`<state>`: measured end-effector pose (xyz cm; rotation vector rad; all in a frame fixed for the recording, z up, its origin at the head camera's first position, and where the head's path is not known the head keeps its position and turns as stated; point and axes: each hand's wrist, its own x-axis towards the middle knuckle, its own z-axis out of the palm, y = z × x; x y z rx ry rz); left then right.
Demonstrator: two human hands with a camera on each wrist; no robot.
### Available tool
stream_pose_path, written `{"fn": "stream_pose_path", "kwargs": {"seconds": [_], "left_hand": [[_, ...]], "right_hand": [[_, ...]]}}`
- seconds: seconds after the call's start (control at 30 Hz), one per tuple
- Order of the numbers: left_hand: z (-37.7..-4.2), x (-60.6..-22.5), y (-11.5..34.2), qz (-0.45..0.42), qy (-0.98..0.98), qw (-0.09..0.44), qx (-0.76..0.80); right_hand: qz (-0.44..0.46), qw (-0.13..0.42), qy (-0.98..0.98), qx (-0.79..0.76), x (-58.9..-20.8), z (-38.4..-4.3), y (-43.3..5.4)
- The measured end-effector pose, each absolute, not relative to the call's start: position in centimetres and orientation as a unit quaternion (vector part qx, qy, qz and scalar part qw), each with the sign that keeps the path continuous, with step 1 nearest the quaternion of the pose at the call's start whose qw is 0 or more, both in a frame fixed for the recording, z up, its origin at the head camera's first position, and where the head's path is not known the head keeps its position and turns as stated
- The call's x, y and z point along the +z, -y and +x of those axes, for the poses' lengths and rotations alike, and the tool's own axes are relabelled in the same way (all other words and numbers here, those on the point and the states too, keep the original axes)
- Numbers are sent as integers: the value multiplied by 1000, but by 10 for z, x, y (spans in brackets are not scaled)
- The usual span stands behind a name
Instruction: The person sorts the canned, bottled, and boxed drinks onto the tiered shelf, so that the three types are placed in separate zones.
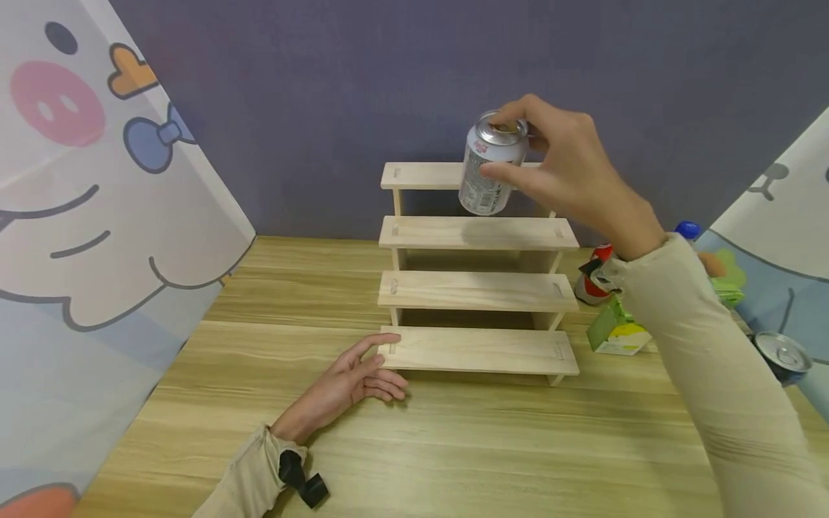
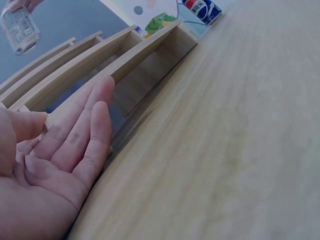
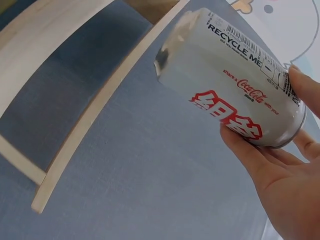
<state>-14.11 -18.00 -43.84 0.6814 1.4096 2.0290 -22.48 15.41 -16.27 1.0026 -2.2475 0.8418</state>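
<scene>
My right hand [image 1: 563, 162] grips a white and silver Coca-Cola can [image 1: 486, 173] by its upper part, fingers over the lid and thumb on the side. In the right wrist view the can [image 3: 240, 85] shows red lettering and "RECYCLE ME". It overlaps the top board of a four-step wooden shelf [image 1: 479, 291] in the head view. Low at the shelf's left end, my left hand [image 1: 350, 381] touches the bottom step with index finger and thumb. Its other fingers extend along the front, as the left wrist view shows the hand [image 2: 60, 155].
Right of the shelf stand a red can [image 1: 586, 291], a green and yellow carton [image 1: 618, 331] and a dark can [image 1: 784, 356]. A blue cap [image 1: 688, 230] shows behind my right forearm. A dark panel [image 1: 311, 122] rises behind; cartoon-printed panels [image 1: 84, 180] flank the wooden table [image 1: 259, 331].
</scene>
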Motion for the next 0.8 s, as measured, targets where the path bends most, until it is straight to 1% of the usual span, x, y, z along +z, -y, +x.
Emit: {"fn": "stream_pose_path", "kwargs": {"seconds": [0.27,0.47,0.8], "left_hand": [[-141,-437,179,259,-530,283,757],[-141,-438,179,257,-536,280,754],[-141,-437,176,248,-544,288,748]], "right_hand": [[371,289,833,291,-152,-249,-136],[356,278,836,311,-149,-267,-122],[328,259,841,342,-156,-292,-114]]}}
